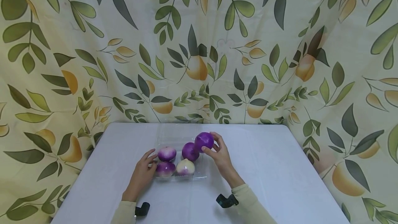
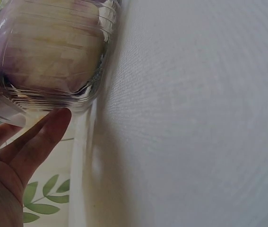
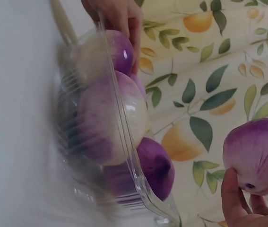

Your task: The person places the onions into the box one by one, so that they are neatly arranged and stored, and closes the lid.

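My right hand [image 1: 221,153] holds a purple onion [image 1: 204,142] between fingers and thumb, raised over the right side of a clear plastic box [image 1: 201,174]. In the right wrist view this onion [image 3: 256,156] is clear of the box, its root spot showing. Inside the box sit two purple-and-white onions [image 1: 167,154] on the left, a mostly white onion [image 1: 185,167] at the front right and a deep purple onion [image 1: 190,151] behind it. My left hand [image 1: 143,171] rests against the box's left side; its extended fingers [image 2: 46,135] touch the plastic wall.
The box's clear lid [image 1: 177,132] lies folded back behind it. A white cloth covers the table [image 1: 264,168], and a leaf-patterned curtain [image 1: 199,44] hangs right behind the table's far edge. Dark wrist cameras [image 1: 227,201] sit at both sleeves.
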A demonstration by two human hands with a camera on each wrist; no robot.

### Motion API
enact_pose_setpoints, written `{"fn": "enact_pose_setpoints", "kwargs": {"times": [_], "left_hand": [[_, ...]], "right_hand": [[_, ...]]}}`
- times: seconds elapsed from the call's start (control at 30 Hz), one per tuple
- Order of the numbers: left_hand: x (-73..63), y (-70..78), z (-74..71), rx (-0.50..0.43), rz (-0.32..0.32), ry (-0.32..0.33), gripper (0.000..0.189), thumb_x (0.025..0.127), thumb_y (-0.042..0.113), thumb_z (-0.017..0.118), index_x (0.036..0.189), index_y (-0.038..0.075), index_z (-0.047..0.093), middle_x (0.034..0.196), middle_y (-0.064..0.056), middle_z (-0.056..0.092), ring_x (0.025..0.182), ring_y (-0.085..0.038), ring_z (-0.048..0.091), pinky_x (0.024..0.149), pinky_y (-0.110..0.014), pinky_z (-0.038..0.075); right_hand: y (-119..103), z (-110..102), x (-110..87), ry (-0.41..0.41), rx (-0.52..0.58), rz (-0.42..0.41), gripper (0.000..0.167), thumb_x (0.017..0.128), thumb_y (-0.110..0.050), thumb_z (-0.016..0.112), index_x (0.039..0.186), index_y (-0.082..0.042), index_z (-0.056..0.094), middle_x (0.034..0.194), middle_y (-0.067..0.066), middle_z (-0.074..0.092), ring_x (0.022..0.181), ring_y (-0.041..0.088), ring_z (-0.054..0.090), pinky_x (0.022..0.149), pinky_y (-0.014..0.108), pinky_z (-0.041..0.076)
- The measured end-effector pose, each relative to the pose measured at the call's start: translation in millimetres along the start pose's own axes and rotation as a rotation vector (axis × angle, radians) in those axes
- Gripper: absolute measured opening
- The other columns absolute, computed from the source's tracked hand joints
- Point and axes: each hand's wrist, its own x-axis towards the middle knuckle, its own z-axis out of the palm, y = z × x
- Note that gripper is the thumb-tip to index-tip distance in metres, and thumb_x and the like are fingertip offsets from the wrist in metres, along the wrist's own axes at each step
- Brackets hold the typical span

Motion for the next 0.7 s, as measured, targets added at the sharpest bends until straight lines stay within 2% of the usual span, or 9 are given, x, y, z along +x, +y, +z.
{"fn": "enact_pose_setpoints", "kwargs": {"times": [0.43,0.7], "left_hand": [[-0.4,0.2,-0.3,-0.014,-0.003,0.000,0.032,0.089,-0.001,0.061,0.121,-0.003,0.067,0.143,-0.014,0.053,0.098,-0.024,0.071,0.077,-0.035,0.061],[0.3,-0.8,0.0,-0.022,0.020,0.012,0.032,0.088,-0.003,0.061,0.120,-0.005,0.066,0.142,-0.016,0.054,0.096,-0.026,0.072,0.076,-0.036,0.061]], "right_hand": [[0.6,16.0,-3.8,-0.058,-0.041,-0.007,0.069,0.083,-0.008,0.075,0.143,-0.026,0.046,0.142,0.008,0.045,0.121,0.025,0.053,0.095,0.028,0.053],[3.4,27.9,-2.8,-0.092,-0.102,-0.009,0.074,0.083,-0.009,0.075,0.148,-0.018,0.041,0.148,0.011,0.043,0.124,0.026,0.053,0.092,0.025,0.053]]}}
